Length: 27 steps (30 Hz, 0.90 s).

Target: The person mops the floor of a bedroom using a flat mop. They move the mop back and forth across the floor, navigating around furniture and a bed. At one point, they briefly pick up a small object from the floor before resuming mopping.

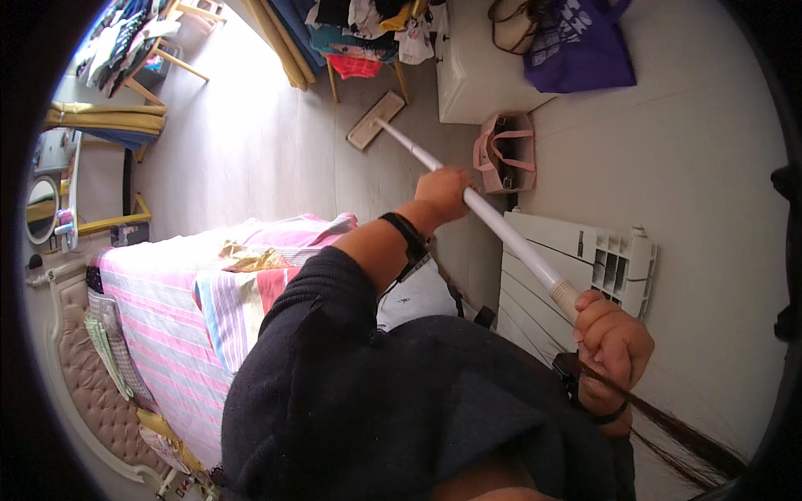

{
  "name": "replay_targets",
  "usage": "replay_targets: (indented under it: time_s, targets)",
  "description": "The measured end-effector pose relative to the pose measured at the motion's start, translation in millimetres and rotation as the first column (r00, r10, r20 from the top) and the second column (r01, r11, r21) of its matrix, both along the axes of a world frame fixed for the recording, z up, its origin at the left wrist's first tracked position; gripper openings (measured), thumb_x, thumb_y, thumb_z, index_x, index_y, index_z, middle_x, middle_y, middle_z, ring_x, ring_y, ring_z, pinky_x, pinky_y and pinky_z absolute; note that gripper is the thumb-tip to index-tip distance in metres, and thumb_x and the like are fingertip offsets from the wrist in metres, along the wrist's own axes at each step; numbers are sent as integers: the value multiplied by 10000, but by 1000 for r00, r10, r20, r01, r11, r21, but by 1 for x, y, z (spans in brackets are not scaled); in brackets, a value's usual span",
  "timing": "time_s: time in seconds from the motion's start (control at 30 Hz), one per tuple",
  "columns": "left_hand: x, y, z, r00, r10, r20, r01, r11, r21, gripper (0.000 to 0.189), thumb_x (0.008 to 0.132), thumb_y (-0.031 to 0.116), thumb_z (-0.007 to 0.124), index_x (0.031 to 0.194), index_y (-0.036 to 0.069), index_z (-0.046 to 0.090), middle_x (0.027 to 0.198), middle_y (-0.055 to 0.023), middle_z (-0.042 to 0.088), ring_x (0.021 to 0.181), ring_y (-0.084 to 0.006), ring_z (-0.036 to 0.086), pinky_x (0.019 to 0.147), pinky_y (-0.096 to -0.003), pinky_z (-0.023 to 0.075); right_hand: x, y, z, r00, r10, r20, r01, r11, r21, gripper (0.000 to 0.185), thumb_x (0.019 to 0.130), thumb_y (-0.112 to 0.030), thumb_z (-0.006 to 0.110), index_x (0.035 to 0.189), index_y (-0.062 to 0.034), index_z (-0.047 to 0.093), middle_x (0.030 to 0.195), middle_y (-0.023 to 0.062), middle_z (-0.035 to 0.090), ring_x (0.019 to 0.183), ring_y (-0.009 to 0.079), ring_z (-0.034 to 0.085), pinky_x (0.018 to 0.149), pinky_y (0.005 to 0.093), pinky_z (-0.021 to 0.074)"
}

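Observation:
A flat mop with a white pole runs diagonally across the view. My left hand, with a black band on its wrist, is wrapped around the middle of the pole. Near its top end, my right hand grips the pole just behind a ribbed cream collar. The rectangular mop head lies on the grey wood-look floor, close to the legs of a chair piled with clothes. Strands of dark hair hang beside my right hand.
A bed with a pink striped cover stands on the left. At right are a white radiator, a pink bag on the floor, and a white cabinet below a purple bag. Yellow and blue curtains hang at the top.

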<state>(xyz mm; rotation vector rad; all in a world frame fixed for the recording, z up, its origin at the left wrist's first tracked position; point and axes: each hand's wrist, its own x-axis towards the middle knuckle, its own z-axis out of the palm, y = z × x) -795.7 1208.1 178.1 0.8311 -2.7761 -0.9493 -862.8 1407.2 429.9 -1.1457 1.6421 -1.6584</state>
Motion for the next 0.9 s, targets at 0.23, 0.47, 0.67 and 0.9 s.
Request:
replay_targets:
  time_s: [0.23, 0.47, 0.67, 0.9]
  targets:
    - [13, 103, 35, 956, -236, 174, 216, 968, 125, 166, 647, 275, 633, 747, 150, 590, 751, -62, 593, 756, -287, 589, 640, -411, 475, 6, 105, 38, 981, -193, 7, 190, 972, 141, 303, 782, -132, 415, 495, -46, 371, 487, 48, 419, 504, 167, 436, 710, 370, 408]
    - [13, 154, 62, 864, -486, 132, 469, 872, 140, 198, 681, 272, 616, 841, 167, 563, 742, -60, 595, 736, -298, 595, 627, -428, 469, 7, 165, 52, 988, -140, 73, 145, 986, -77, 261, 753, -116, 441, 504, -72, 381, 471, 54, 435, 450, 168, 429, 627, 347, 409]
    - [-1, 143, 73, 873, -480, 93, 483, 876, -13, 194, 695, 249, 628, 855, 181, 542, 703, -75, 590, 684, -296, 597, 594, -423, 466, -12, 165, 64, 994, 79, 77, -60, 973, -225, 203, 691, -94, 518, 526, -99, 400, 484, 33, 460, 462, 159, 454, 591, 346, 416]
    - [-29, 76, 48, 851, -288, -439, 367, 924, 105, 96, 633, 101, 673, 668, 90, 584, 646, -94, 580, 655, -301, 579, 612, -388, 460, -21, 100, 66, 932, 349, -100, -362, 914, -183, 192, 653, -92, 563, 512, -93, 432, 510, 37, 502, 486, 169, 481, 599, 351, 437]
